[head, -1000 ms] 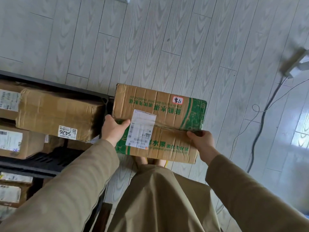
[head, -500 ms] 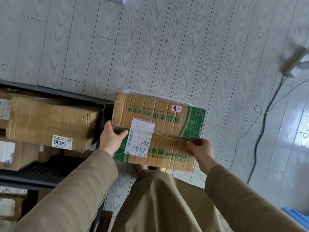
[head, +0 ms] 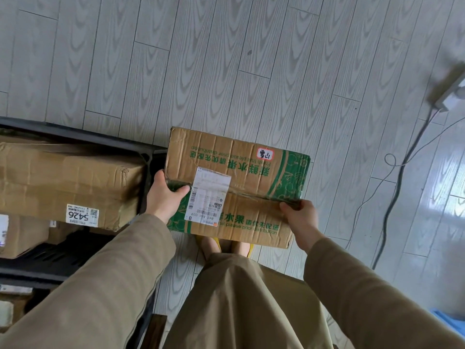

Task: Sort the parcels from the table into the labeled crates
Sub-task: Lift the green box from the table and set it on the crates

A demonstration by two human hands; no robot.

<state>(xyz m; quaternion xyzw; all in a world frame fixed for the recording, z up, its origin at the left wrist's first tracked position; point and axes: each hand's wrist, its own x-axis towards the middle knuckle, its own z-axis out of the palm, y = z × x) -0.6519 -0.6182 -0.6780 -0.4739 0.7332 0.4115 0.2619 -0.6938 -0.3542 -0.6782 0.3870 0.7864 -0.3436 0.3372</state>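
Observation:
I hold a brown cardboard parcel (head: 239, 170) with green print, a white shipping label and a small red-edged sticker, flat in front of me above the floor. My left hand (head: 164, 196) grips its left end, thumb on top by the label. My right hand (head: 300, 215) grips its right near corner, thumb lying over the top seam. On the left stands a black rack (head: 148, 157) holding a large taped box (head: 68, 182) with a "5426" label.
Smaller boxes (head: 22, 235) lie lower in the rack at the left. A power strip (head: 448, 94) and cables (head: 392, 197) run over the grey plank floor on the right. A blue object (head: 450, 319) shows at the bottom right corner.
The parcel has stayed in both hands, drifting slightly down and back in view as my head shifts. My grip looks unchanged.

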